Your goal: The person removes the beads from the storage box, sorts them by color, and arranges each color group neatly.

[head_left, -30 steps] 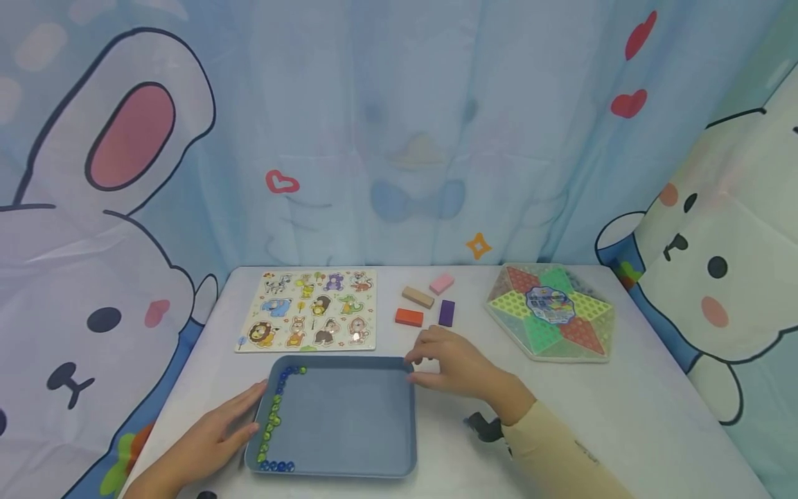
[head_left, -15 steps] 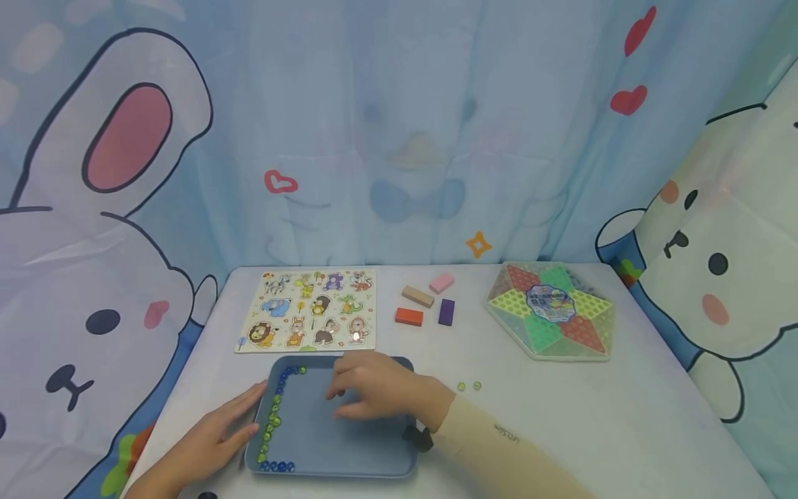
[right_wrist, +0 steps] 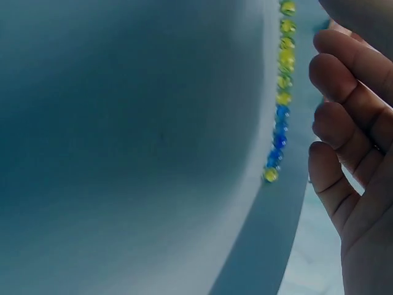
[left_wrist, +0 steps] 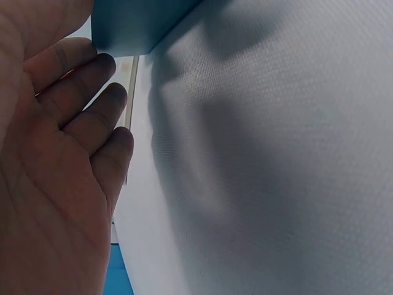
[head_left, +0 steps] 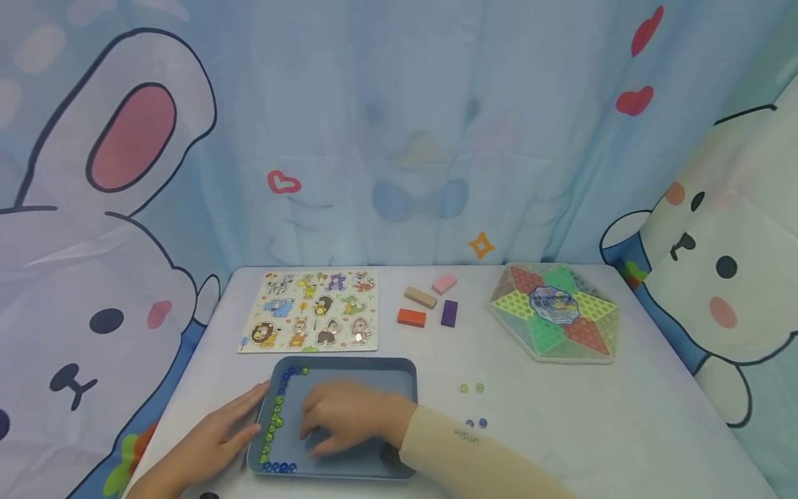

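Note:
A blue-grey tray (head_left: pixel 355 362) stands on the table. Glass marbles, yellow-green (head_left: pixel 270 436) and blue (head_left: pixel 279 468), line its left side and turn along both left corners. My left hand (head_left: pixel 215 433) rests beside the tray, its extended fingers at the left wall. Over the tray's left middle hovers my right hand (head_left: pixel 349 416), fingers bent downward and thumb apart from them. The right wrist view shows the fingers (right_wrist: pixel 334 126) loosely curved beside the marble row, with nothing seen between them. My right forearm covers the tray's lower right part.
Right of the tray lie two yellow-green marbles (head_left: pixel 472 388) and two blue marbles (head_left: pixel 483 423). Behind it are an animal puzzle board (head_left: pixel 309 312) and several small blocks (head_left: pixel 412 317). A hexagonal Chinese checkers box (head_left: pixel 553 313) sits at the back right, before a printed curtain (head_left: pixel 418 104).
My right hand has moved from the tray's right rim leftward to over its left middle, then slightly lower. Marbles right of the tray have come into view. The left hand stays put.

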Demonstrator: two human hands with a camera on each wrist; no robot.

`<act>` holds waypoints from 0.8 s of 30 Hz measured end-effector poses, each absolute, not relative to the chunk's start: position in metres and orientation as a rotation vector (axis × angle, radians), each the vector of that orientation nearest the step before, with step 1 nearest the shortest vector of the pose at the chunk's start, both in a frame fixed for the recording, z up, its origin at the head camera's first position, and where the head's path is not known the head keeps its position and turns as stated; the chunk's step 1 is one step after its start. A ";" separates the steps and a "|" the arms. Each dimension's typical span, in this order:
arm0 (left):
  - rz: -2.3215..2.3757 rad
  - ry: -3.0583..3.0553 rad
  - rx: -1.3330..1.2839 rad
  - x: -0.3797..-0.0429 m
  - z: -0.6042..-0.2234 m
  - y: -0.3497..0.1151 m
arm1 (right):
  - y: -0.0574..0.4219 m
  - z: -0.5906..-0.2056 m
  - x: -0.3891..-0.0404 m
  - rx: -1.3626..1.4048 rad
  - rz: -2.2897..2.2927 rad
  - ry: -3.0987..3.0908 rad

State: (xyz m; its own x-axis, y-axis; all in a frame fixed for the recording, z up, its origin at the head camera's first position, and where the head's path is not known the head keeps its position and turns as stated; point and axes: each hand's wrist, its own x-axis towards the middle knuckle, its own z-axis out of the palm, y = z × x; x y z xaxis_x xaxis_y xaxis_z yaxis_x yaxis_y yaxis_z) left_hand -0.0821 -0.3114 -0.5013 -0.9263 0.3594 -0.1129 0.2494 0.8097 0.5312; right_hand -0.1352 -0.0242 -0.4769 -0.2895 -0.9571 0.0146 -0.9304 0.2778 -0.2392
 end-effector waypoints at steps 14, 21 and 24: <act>0.788 2.805 0.515 -0.082 -0.506 -0.313 | -0.047 -0.495 -0.128 -1.806 -0.195 2.293; 0.780 2.819 0.532 -0.082 -0.506 -0.314 | -0.054 -0.502 -0.128 -1.776 -0.208 2.257; 0.779 2.826 0.541 -0.082 -0.507 -0.314 | -0.057 -0.504 -0.128 -1.790 -0.211 2.250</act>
